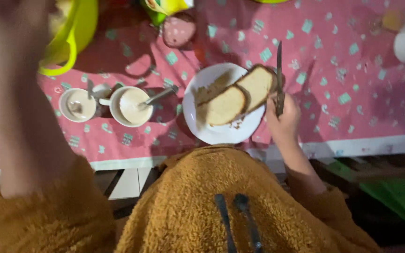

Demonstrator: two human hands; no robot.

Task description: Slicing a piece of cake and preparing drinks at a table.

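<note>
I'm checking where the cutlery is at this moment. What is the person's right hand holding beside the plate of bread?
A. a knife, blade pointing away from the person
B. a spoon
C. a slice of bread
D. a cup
A: the right hand grips a knife by its handle at the right edge of the white plate, the blade pointing up the pink tablecloth.

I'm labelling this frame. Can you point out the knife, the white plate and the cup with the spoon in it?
knife [279,61]: head view, on the blade.
white plate [221,135]: head view, bare near rim.
cup with the spoon [128,107]: head view, on its contents.
</note>
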